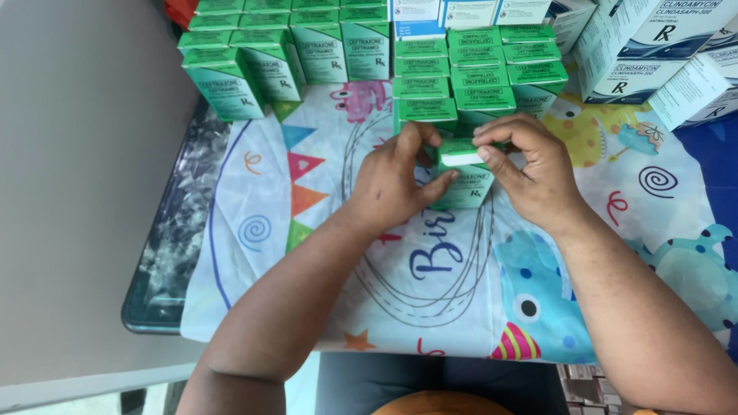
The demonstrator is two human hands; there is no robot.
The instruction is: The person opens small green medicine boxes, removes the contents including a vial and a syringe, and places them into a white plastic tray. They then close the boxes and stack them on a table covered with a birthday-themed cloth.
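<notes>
Currently both hands close on one small green carton (466, 187), held just above the printed cloth (323, 253) near the middle of the table. Left hand (396, 180): thumb and fingers wrapped round the carton's left side and lower body, clamped on it, thumb tip lying along the front face. Right hand (530, 169): fingertips pinched together on the white top flap (460, 157), which stands partly raised; the rest of that hand curls over the carton's right edge. Whether anything is inside the carton cannot be told. Handling judgement: thin card, light, stiff along the folded edges but easily dented on the flat faces, so best taken across two opposite side walls near the corners; the flap is the weak part and would crease under a hard pinch. Surface looks glossy, possibly a bit slick. Outward from the grip: directly behind the hands, a stack of green boxes (480, 69) lying flat, touching one another; to the left of these, a row of upright green boxes (284, 58). Far right, larger white and blue boxes (653, 46), some tilted. Cloth carries bright cartoon shapes and covers a dark tray edge (165, 253) at left
</notes>
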